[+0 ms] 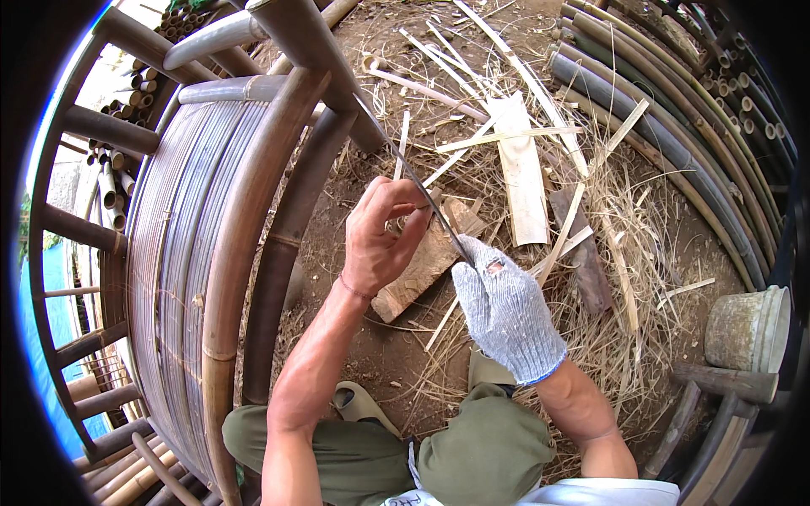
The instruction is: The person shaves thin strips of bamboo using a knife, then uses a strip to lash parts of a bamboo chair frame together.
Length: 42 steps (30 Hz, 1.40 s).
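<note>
A thin dark strip point(403, 162), seemingly split bamboo, slants from beside the bamboo frame down to my right hand. My bare left hand point(381, 232) is curled, with thumb and fingertips pinched at the strip's middle. My right hand point(506, 308), in a grey knit glove with a small hole, is closed around the strip's lower end. Its fingertips are partly hidden by the glove's bulk. Under both hands lies a rough wooden block point(411, 276) on the dirt. Beyond it a wide pale split-bamboo slab point(521, 181) rests on the ground, with a narrow strip across it.
At my left stands a large bamboo bench point(221, 278) with a slatted surface. Shavings point(650, 228) and pale strips litter the ground ahead and right. Long bamboo poles point(666, 152) are stacked at far right. A dirty white bucket point(747, 329) stands behind a small bamboo stool point(727, 381).
</note>
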Tool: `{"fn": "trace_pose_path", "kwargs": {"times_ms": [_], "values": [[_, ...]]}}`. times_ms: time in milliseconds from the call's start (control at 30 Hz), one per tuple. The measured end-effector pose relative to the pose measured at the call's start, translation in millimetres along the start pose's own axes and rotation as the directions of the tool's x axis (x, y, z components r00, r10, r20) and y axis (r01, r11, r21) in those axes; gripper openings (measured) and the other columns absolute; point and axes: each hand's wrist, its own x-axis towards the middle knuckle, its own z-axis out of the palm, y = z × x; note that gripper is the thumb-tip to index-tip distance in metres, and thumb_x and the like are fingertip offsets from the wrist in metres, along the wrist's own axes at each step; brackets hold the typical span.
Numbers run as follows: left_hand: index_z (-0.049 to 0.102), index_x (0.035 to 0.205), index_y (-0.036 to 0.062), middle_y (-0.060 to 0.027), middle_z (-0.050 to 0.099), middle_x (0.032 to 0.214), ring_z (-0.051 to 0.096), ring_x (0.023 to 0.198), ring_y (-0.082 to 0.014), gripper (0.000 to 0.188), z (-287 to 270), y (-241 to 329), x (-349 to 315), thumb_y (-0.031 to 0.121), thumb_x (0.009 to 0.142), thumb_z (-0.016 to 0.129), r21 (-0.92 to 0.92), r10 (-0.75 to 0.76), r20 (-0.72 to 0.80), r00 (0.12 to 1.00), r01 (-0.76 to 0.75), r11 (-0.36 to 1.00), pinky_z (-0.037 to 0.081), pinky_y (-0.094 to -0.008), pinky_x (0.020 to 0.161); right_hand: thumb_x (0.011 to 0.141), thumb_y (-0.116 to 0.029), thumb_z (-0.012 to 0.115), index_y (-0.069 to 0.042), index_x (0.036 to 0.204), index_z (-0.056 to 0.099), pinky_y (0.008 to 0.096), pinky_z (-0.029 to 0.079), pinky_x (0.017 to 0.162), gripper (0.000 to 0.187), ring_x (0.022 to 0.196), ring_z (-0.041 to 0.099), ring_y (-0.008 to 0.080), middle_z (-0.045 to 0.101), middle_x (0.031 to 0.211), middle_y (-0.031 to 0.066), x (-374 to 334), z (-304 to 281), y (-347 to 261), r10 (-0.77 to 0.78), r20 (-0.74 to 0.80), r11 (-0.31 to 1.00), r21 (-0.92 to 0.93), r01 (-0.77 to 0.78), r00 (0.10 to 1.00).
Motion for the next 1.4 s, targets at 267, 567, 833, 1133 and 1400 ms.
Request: {"fn": "trace_pose_path", "kwargs": {"times_ms": [267, 567, 833, 1133, 1400], "values": [[0.062, 0.122, 0.0007, -0.0168, 0.064, 0.129, 0.062, 0.122, -0.0285, 0.037, -27, 122, 74, 0.031, 0.1, 0.06, 0.41, 0.033, -0.033, 0.999, -0.017, 0.912, 0.057, -0.0428, 0.094, 0.096, -0.008, 0.056, 0.006, 0.103, 0.064, 0.0428, 0.058, 0.073, 0.017, 0.083, 0.069, 0.0366, 0.068, 0.093, 0.0244, 14, -14, 1, -0.344, 0.109, 0.846, -0.395, 0.358, 0.933], [0.059, 0.139, 0.0087, -0.0136, 0.059, 0.144, 0.045, 0.144, -0.027, 0.087, 43, 27, 124, 0.078, 0.098, 0.025, 0.55, 0.068, 0.5, 0.863, -0.377, 0.745, 0.013, -0.0534, 0.126, 0.099, -0.017, 0.051, 0.004, 0.097, 0.062, 0.052, 0.056, 0.071, 0.024, 0.078, 0.068, 0.0452, 0.066, 0.088, 0.0289, 29, -12, 7, 0.18, 0.164, 0.98, -0.118, -0.162, 0.97], [0.051, 0.146, 0.0077, -0.0196, 0.045, 0.152, 0.03, 0.15, -0.0332, 0.089, 44, -2, 144, 0.078, 0.096, 0.033, 0.74, 0.209, 0.218, 0.953, -0.301, 0.601, 0.016, -0.0513, 0.125, 0.103, -0.026, 0.049, 0.001, 0.109, 0.065, 0.0452, 0.06, 0.066, 0.033, 0.08, 0.073, 0.0357, 0.069, 0.084, 0.0236, 59, -51, 32, 0.277, 0.229, 0.741, -0.669, -0.056, 0.933], [0.069, 0.09, -0.0069, -0.0175, 0.074, 0.08, 0.072, 0.064, -0.025, 0.027, -65, -4, -7, 0.01, 0.099, 0.05, 0.888, -0.907, 0.365, 0.211, 0.214, 0.407, 0.062, -0.0375, 0.065, 0.099, -0.034, 0.058, 0.002, 0.125, 0.061, 0.0446, 0.058, 0.081, 0.045, 0.092, 0.071, 0.0399, 0.07, 0.101, 0.0268, -10, 0, 106, 0.312, -0.166, 0.941, 0.193, -0.279, 0.936], [0.063, 0.13, -0.0045, -0.0019, 0.065, 0.086, 0.057, 0.063, -0.0047, 0.034, -36, 74, -106, 0.016, 0.102, 0.063, -0.147, -0.902, 0.097, 0.421, 0.902, 0.406, 0.049, -0.0203, 0.051, 0.092, -0.04, 0.071, -0.004, 0.119, 0.063, 0.0458, 0.056, 0.077, 0.046, 0.091, 0.068, 0.0367, 0.069, 0.101, 0.0172, -25, 28, 73, 0.027, 0.029, 0.997, 0.073, -0.03, 0.999]]}}
